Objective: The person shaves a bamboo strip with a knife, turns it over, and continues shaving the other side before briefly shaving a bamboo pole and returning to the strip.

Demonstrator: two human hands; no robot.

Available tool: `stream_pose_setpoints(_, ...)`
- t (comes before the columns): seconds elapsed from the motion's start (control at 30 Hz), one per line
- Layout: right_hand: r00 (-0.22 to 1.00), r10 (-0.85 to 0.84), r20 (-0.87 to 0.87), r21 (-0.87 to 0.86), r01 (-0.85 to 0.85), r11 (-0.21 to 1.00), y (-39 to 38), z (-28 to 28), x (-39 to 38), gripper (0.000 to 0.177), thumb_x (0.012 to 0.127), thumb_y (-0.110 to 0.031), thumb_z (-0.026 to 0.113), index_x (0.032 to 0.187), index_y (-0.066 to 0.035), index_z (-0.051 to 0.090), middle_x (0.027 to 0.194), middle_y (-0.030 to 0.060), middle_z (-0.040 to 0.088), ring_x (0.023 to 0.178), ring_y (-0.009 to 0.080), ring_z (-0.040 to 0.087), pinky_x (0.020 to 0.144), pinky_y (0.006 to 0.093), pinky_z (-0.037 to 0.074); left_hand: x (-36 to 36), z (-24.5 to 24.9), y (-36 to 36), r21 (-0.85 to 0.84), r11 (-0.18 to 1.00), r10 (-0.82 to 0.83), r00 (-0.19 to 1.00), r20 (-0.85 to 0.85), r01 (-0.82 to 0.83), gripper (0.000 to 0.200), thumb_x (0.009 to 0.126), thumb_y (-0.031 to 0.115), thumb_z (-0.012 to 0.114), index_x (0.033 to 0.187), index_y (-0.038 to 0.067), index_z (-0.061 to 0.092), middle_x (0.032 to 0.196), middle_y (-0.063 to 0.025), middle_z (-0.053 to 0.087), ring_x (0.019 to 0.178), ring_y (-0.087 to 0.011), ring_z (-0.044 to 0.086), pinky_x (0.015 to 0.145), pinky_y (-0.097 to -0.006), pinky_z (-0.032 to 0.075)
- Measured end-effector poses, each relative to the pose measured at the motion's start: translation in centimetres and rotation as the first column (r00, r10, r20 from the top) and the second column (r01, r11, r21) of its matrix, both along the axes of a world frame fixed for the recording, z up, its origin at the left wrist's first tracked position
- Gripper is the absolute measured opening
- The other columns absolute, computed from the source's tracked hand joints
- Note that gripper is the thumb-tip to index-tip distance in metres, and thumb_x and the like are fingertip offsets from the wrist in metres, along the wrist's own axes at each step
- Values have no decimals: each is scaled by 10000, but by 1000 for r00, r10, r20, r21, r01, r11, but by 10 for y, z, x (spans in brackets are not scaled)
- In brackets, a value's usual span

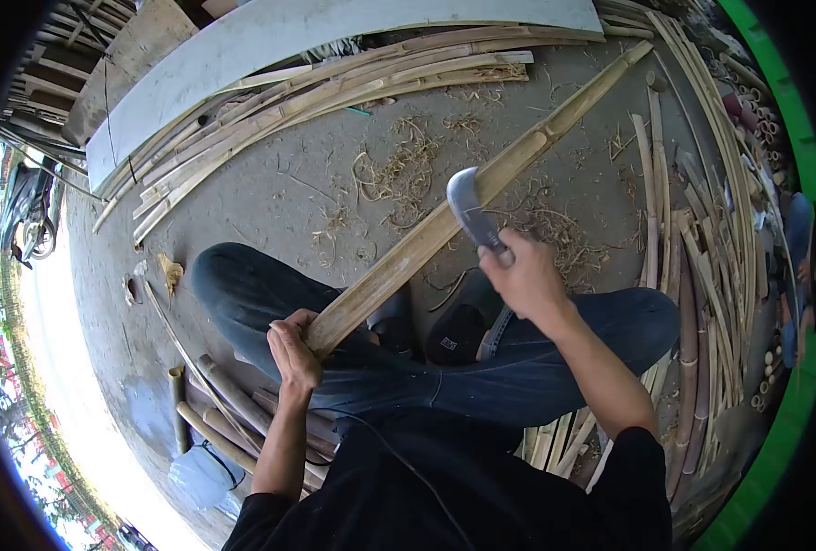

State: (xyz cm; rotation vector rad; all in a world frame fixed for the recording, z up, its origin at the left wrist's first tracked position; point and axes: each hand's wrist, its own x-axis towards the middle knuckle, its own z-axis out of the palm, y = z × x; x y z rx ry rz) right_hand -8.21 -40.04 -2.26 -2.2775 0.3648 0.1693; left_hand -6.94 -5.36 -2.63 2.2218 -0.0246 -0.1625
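A long split bamboo strip [392,263] runs diagonally from my lap up to the far right, its hollow inner side facing up. My left hand [293,352] is closed around its near end, beside my left knee. In my right hand [525,275] is a billhook [468,204] with a broad, curved blade, my fingers wrapped round its handle. The blade lies across the strip near its middle, overlapping it in this view. A node ridge shows on the strip farther up, beyond the blade.
Curled shavings [399,170] litter the concrete floor ahead. Bundled bamboo strips [335,96] lie along a pale board [270,46] at the back. More strips and poles [693,340] are heaped at the right, near a green edge [798,138]. Bamboo poles [234,395] and a plastic bag [201,477] lie at the left.
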Motion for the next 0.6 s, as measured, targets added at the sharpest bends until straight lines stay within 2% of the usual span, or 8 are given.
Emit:
stream_pose_setpoints(0.1,947,274,169,107,-294,950,51,-1,-44,307,868,-318,682,843,-20,612,646,214,636,666,462,641,634,491,532,5,2,-1,-33,999,25,1000,-7,-25,1010,961,677,-11,701,-55,634,504,-71,497,463,-174,449,472,-326,318)
stream_pose_setpoints(0.2,989,-133,58,-57,136,989,-16,-3,9,275,901,-283,657,834,-20,612,628,170,646,621,344,685,541,432,528,3,-9,10,-36,999,20,1000,-11,-20,1019,960,676,-24,706,-47,647,490,-74,495,451,-164,444,464,-309,317)
stream_pose_setpoints(0.3,989,-122,80,-48,126,991,2,0,4,289,906,-289,649,830,-13,609,638,201,647,642,379,684,569,463,532,13,3,1,43,999,-27,999,34,26,1015,967,663,-30,709,-43,652,483,-75,483,448,-169,436,462,-311,310)
stream_pose_setpoints(0.33,988,56,142,-50,-50,998,28,-8,-17,261,866,-267,699,830,-28,598,641,185,647,607,382,662,545,444,500,15,0,2,1,1000,-5,1000,9,5,1008,971,655,-28,710,-43,651,484,-75,481,451,-174,437,465,-315,310)
stream_pose_setpoints(0.37,989,55,138,-49,-48,998,36,-7,-28,261,866,-267,699,830,-28,598,641,185,647,607,382,662,545,444,500,12,-3,6,-29,999,12,999,-36,-13,1001,975,648,-27,712,-43,649,486,-76,479,454,-178,438,467,-320,310)
stream_pose_setpoints(0.43,923,250,293,33,-271,962,50,-6,-38,288,849,-277,723,797,-27,588,612,160,630,587,348,659,538,424,498,15,-8,8,-28,1000,-8,1000,-16,8,1002,975,651,-24,724,-41,656,480,-68,478,448,-171,428,466,-315,306)
stream_pose_setpoints(0.5,991,-92,101,-37,96,995,3,-1,-4,272,865,-258,710,798,-24,588,601,141,628,541,298,644,522,394,497,5,-12,14,-12,999,-36,999,38,36,1015,968,669,-19,729,-45,661,478,-65,484,437,-154,437,449,-300,304)
stream_pose_setpoints(0.6,978,-126,168,-61,137,989,6,-17,-11,274,864,-264,701,820,-19,586,613,173,635,578,357,656,539,442,514,9,2,10,-99,995,-8,993,-117,-4,1035,942,722,-9,724,-41,655,510,-64,524,429,-138,473,420,-265,331)
